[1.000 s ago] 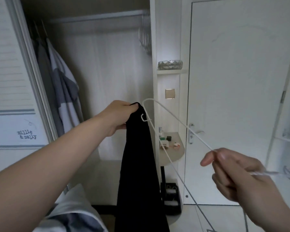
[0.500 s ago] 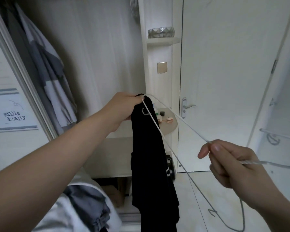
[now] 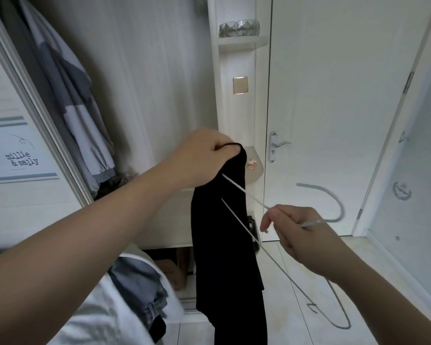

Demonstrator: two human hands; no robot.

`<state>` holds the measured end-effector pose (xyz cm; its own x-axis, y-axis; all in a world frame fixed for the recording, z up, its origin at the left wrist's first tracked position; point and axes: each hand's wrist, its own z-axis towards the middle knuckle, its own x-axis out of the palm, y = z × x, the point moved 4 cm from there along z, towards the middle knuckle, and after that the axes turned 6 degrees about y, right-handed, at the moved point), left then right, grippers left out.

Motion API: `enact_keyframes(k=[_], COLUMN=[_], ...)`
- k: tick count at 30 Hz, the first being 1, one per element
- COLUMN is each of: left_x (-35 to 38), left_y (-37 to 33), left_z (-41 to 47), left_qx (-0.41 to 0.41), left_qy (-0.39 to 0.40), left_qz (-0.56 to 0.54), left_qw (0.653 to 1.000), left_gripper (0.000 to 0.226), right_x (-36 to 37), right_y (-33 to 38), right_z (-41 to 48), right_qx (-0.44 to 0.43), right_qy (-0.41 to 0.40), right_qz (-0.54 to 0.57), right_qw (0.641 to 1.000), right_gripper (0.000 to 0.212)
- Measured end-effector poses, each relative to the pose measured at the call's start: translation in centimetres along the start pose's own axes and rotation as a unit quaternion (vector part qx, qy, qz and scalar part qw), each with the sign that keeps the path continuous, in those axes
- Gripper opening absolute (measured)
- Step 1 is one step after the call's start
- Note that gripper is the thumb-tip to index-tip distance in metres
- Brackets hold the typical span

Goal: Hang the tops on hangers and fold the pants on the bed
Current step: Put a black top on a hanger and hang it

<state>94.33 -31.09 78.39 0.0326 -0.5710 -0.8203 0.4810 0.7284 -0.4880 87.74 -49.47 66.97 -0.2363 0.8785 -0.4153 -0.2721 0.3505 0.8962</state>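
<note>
Left hand (image 3: 202,158) grips the black top (image 3: 224,245) at its upper edge, fingers curled over a bunched fold. The fabric hangs straight down from the fist, with its bottom hem out of frame.

Right hand (image 3: 296,232) is to the right of the top and a bit lower than the left fist. It pinches the white wire hanger (image 3: 311,222) at the twisted neck. Two hanger wires run from that hand up and left across the front of the top. The upper one ends just under the left fist; can't tell how far inside the fabric it goes. The hook curves up and right, away from the top, and is blurred. The hanger's other shoulder bend sits low and right of the top, over the tiled floor (image 3: 296,295).

Right of the top there is open floor, then a closed white door (image 3: 334,95), whose lever handle (image 3: 280,145) is near the top's upper edge. Just behind the top's right edge is a rounded corner shelf (image 3: 255,168) with small items, partly hidden. Above the top are a gold wall plate (image 3: 240,85) and, higher, a glass bowl (image 3: 239,28) on a shelf.

Left of the top, the open wardrobe interior shows bare back panel. Grey and white garments (image 3: 67,100) hang further left, well apart. Below and left of the top, close to its left edge, is a heap of grey and white cloth (image 3: 139,282).
</note>
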Motion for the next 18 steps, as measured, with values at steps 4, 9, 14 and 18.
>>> enact_keyframes(k=[4, 9, 14, 18], left_x=[2.4, 3.1, 5.4, 6.7], left_y=[-0.4, -0.7, 0.8, 0.3], left_z=[-0.8, -1.2, -2.2, -2.8], left_qx=[0.01, 0.014, -0.038, -0.035], left_qy=[0.052, 0.071, 0.126, 0.17], left_qz=[0.034, -0.021, -0.048, -0.053], left_qw=[0.998, 0.997, 0.99, 0.983], left_gripper=[0.035, 0.038, 0.039, 0.044], right_x=[-0.5, 0.8, 2.6, 5.3], right_y=[1.4, 0.5, -1.1, -2.3], right_z=[0.6, 1.5, 1.7, 1.3], right_qx=[-0.032, -0.008, -0.026, -0.038], right_qy=[-0.013, 0.025, 0.034, 0.046], right_qz=[-0.016, 0.002, 0.066, 0.105], right_qw=[0.999, 1.0, 0.997, 0.993], right_gripper=[0.034, 0.035, 0.036, 0.037])
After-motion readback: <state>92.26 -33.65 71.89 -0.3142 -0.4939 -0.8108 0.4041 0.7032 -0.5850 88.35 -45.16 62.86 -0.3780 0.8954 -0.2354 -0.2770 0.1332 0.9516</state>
